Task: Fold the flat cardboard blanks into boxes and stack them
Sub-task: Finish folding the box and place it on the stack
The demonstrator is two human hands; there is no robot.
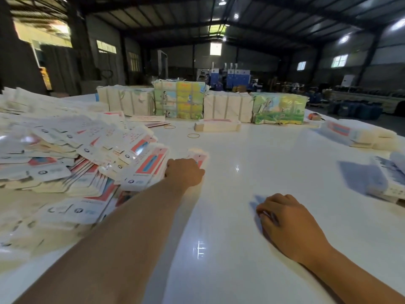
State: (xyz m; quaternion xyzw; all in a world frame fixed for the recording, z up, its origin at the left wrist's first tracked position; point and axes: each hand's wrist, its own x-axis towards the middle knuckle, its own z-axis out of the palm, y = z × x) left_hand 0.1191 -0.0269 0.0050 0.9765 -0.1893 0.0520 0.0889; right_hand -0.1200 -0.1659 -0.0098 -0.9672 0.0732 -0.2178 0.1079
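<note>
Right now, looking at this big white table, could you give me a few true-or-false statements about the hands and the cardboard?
1. The left hand reaches to the edge of the heap of flat cardboard blanks. True.
2. The right hand holds a folded box. False: it rests on the white table, holding nothing visible.
3. Two rubber bands lie on the table. True.
4. The bundled stacks stand at the near edge. False: they stand at the far side.
</note>
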